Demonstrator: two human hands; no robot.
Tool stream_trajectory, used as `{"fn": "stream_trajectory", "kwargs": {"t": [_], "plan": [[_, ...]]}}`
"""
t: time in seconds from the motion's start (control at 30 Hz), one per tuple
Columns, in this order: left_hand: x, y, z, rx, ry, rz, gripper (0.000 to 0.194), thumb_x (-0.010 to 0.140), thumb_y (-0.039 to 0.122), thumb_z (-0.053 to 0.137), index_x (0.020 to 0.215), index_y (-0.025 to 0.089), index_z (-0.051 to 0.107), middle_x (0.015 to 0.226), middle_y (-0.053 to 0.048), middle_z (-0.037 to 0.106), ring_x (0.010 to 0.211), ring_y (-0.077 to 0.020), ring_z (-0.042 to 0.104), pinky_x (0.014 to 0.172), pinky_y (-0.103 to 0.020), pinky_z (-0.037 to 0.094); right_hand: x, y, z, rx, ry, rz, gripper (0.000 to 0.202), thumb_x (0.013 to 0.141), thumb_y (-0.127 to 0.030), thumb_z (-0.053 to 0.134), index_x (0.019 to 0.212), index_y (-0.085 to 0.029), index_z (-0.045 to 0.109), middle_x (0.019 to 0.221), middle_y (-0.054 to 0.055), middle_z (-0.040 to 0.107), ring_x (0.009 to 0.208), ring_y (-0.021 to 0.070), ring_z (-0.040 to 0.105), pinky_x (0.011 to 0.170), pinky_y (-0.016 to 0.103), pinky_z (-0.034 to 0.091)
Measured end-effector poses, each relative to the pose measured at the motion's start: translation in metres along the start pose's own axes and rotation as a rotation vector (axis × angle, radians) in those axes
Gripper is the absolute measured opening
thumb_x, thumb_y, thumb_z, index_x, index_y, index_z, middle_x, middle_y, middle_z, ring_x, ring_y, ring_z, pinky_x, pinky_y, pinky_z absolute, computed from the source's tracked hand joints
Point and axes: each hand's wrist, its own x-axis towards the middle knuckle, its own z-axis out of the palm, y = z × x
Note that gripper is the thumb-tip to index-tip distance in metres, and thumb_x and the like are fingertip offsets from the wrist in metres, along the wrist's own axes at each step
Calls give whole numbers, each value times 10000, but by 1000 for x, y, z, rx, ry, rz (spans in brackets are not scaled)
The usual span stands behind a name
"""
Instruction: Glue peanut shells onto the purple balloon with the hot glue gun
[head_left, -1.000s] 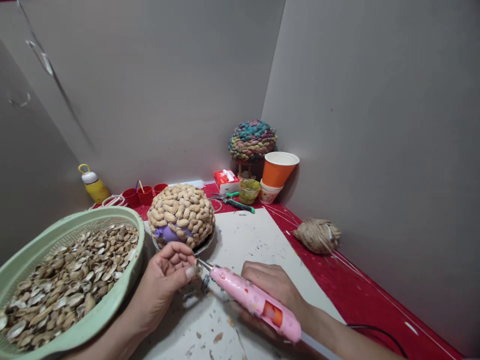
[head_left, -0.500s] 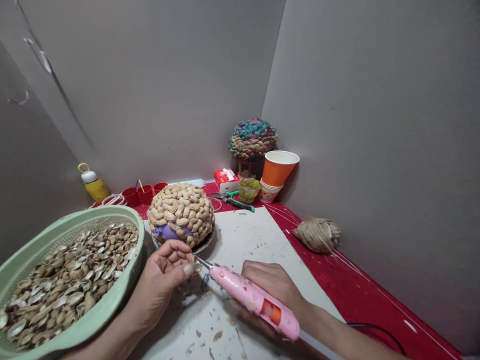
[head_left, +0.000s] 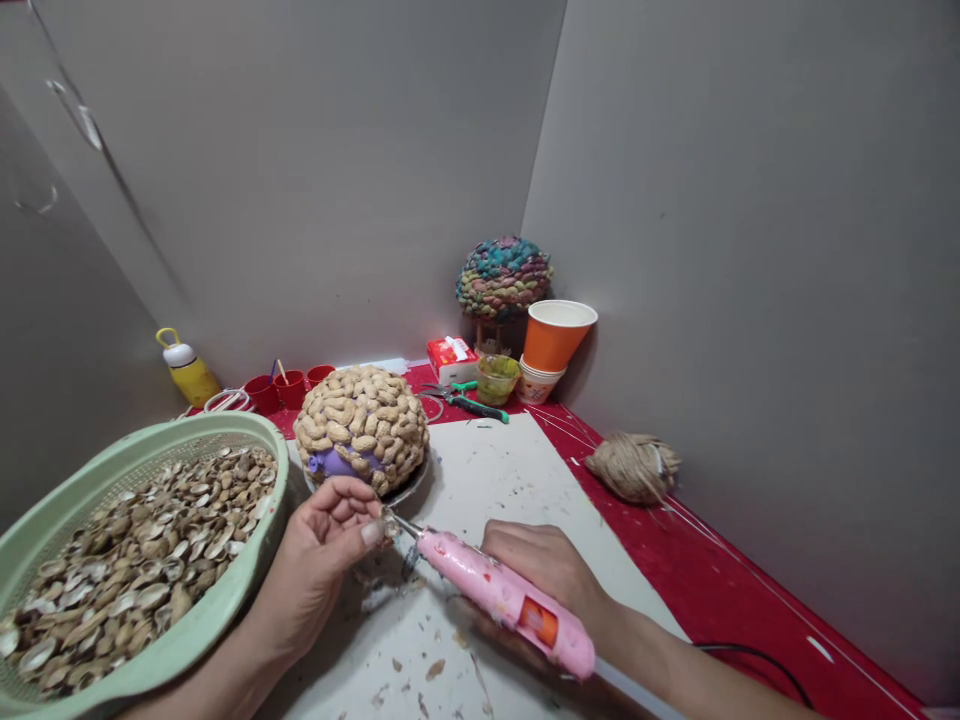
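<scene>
My right hand (head_left: 551, 580) is wrapped around a pink hot glue gun (head_left: 502, 600) with a glue stick in its rear. The metal nozzle points left, right at a small peanut shell (head_left: 389, 522) pinched between the thumb and fingers of my left hand (head_left: 330, 540). Just beyond my left hand is a purple balloon (head_left: 339, 462), mostly covered with peanut shells (head_left: 367, 415), resting on a dish (head_left: 411, 488). A green basket (head_left: 279, 490) full of loose half shells (head_left: 150, 570) stands by my left forearm.
White board (head_left: 510, 480) with scraps lies over a red cloth (head_left: 660, 550). At the back are a yellow bottle (head_left: 193, 375), red cups (head_left: 291, 390), pliers (head_left: 480, 407), a tissue pack (head_left: 452, 360), paper cups (head_left: 555, 345) and a coloured shell dome (head_left: 504, 275). Twine (head_left: 636, 468) lies right.
Both hands stay nearly in place, with the glue gun nozzle still at the peanut shell. The whole view has shifted very slightly.
</scene>
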Motion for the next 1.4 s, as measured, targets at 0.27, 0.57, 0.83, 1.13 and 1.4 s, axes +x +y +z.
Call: {"fn": "stream_trajectory", "kwargs": {"t": [0.27,0.57,0.83,1.13,1.4], "plan": [[-1,1,0,-10,27,13,262,675,204,822,868,186,644,792,10,635,710,-109,547,672,-208,444,-1,-1,-2,22,-22,8,324,908,-201,444,666,-239,231,548,-51,347,457,112,329,446,249,228],[-1,0,-1,-14,24,18,266,702,213,813,897,185,634,819,5,622,738,-108,561,701,-218,462,2,-1,-3,5,-22,-2,321,915,-201,412,651,-237,234,546,-56,322,455,105,299,448,244,215],[-1,-1,-3,-19,25,30,237,729,188,787,905,194,629,824,9,610,745,-106,545,705,-210,460,2,-2,-3,-31,-30,-4,318,914,-182,404,645,-235,241,546,-52,329,463,109,297,450,250,214],[-1,2,-1,-33,50,25,261,702,186,805,902,185,638,810,7,608,730,-103,533,682,-197,456,1,-2,-1,-22,-19,-15,355,978,-272,382,635,-232,304,528,-44,361,456,114,329,449,260,225],[-3,-3,1,-6,14,-26,236,719,201,797,896,185,643,829,-1,605,742,-107,534,693,-212,467,1,-2,0,20,2,-16,359,960,-342,429,651,-234,281,554,-56,333,476,107,324,456,249,226]]}}
